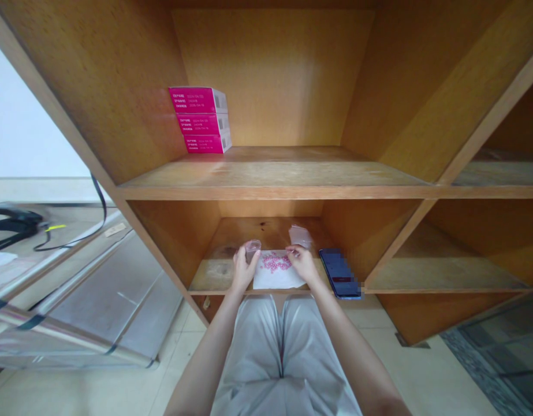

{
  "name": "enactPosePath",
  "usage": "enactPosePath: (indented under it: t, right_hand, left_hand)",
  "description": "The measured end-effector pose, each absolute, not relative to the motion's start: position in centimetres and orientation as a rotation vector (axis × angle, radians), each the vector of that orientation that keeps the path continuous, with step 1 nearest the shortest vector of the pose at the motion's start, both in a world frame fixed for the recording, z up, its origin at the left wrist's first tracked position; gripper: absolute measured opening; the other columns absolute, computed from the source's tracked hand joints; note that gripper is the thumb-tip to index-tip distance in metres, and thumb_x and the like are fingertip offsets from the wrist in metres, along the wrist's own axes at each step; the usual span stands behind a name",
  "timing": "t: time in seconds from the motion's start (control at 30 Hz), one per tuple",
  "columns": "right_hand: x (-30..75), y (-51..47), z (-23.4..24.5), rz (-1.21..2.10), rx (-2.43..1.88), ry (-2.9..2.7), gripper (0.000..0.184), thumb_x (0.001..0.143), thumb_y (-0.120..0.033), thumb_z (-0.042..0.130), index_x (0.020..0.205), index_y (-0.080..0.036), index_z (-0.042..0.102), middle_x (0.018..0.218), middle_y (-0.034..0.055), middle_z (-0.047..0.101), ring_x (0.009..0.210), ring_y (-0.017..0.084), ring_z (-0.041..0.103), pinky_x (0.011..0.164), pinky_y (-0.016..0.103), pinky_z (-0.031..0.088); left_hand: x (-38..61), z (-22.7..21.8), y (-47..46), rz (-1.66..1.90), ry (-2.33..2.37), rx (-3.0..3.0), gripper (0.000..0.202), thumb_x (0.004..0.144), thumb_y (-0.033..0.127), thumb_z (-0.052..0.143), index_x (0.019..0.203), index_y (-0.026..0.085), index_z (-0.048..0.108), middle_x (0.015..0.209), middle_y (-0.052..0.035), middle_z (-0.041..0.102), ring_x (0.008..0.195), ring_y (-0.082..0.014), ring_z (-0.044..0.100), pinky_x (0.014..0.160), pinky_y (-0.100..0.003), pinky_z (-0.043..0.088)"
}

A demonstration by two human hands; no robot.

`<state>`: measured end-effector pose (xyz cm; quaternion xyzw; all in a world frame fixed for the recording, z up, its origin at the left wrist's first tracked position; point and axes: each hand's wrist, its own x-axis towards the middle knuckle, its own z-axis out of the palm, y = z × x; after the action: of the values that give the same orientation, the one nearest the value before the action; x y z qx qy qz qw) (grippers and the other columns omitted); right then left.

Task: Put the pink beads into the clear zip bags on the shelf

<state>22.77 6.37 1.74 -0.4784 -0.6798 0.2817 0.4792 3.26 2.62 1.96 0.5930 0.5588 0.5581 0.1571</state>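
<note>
My left hand [244,268] grips a small clear plastic cup [252,251] upright on the lower wooden shelf [218,276]. My right hand [302,263] pinches the upper edge of a white paper sheet [278,276], which carries a scattered cluster of small pink pieces [275,263]. A small translucent plastic bag [300,236] lies just beyond my right fingers. To the right of that hand, a dark blue smartphone [339,273] rests on the shelf, apart from the paper.
Three stacked magenta boxes [201,119] stand on the upper shelf [266,173] at its left. Wooden dividers [394,240] flank the lower compartment. A plastic-wrapped panel [105,294] and a black strap [15,228] lie left of the unit, above a tiled floor [179,352].
</note>
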Motion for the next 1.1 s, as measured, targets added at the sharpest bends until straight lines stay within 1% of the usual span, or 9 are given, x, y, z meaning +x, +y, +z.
enactPosePath:
  t: [0.17, 0.33, 0.5, 0.7, 0.93, 1.1]
  right_hand:
    - [23.3, 6.8, 2.2, 0.664, -1.266, -1.709, 0.021, 0.073, -0.018, 0.047, 0.083, -0.013, 0.065, 0.086, 0.0106, 0.067, 0.079, 0.017, 0.062, 0.073, 0.026, 0.045]
    - [23.9, 7.0, 2.4, 0.616, -1.401, -1.803, 0.02, 0.073, -0.016, 0.048, 0.079, -0.014, 0.066, 0.082, 0.0095, 0.068, 0.075, 0.017, 0.062, 0.069, 0.024, 0.044]
    - [24.0, 6.8, 2.1, 0.571, -1.486, -1.935, 0.018, 0.073, -0.015, 0.049, 0.077, -0.013, 0.066, 0.08, 0.0097, 0.068, 0.073, 0.016, 0.061, 0.066, 0.022, 0.042]
    - [23.5, 6.5, 1.8, 0.541, -1.549, -2.003, 0.012, 0.071, -0.015, 0.053, 0.073, -0.013, 0.065, 0.077, 0.0096, 0.068, 0.07, 0.016, 0.06, 0.061, 0.021, 0.039]
    - [23.3, 6.6, 1.1, 0.515, -1.522, -1.983, 0.014, 0.071, -0.016, 0.052, 0.07, -0.014, 0.066, 0.073, 0.0095, 0.068, 0.065, 0.017, 0.06, 0.059, 0.023, 0.04]
    - [23.2, 6.7, 0.7, 0.497, -1.508, -1.978, 0.015, 0.069, -0.013, 0.051, 0.068, -0.015, 0.066, 0.071, 0.0085, 0.068, 0.064, 0.016, 0.06, 0.059, 0.022, 0.04]
  left_hand:
    - [3.8, 0.3, 2.9, 1.61, 1.504, 1.655, 0.037, 0.08, 0.035, 0.047, 0.113, 0.018, 0.041, 0.109, -0.0107, 0.054, 0.102, -0.0192, 0.052, 0.09, -0.038, 0.037]
    - [4.0, 0.6, 2.5, 1.67, 1.451, 1.55, 0.038, 0.083, 0.036, 0.043, 0.115, 0.017, 0.035, 0.115, -0.0124, 0.049, 0.106, -0.0184, 0.049, 0.092, -0.036, 0.036]
    - [3.9, 1.0, 2.1, 1.719, 1.448, 1.539, 0.037, 0.084, 0.035, 0.041, 0.116, 0.017, 0.034, 0.117, -0.013, 0.047, 0.108, -0.0184, 0.048, 0.094, -0.037, 0.034]
    - [3.4, 0.4, 2.2, 1.6, 1.412, 1.611, 0.04, 0.081, 0.035, 0.045, 0.116, 0.018, 0.034, 0.118, -0.0123, 0.046, 0.11, -0.0193, 0.045, 0.096, -0.038, 0.032]
    - [3.4, 0.0, 2.4, 1.515, 1.431, 1.632, 0.04, 0.081, 0.035, 0.044, 0.116, 0.019, 0.033, 0.116, -0.0115, 0.047, 0.11, -0.0184, 0.045, 0.096, -0.037, 0.032]
    - [3.3, -0.1, 2.2, 1.474, 1.493, 1.605, 0.044, 0.081, 0.037, 0.045, 0.118, 0.019, 0.031, 0.117, -0.012, 0.047, 0.109, -0.0189, 0.047, 0.094, -0.037, 0.033]
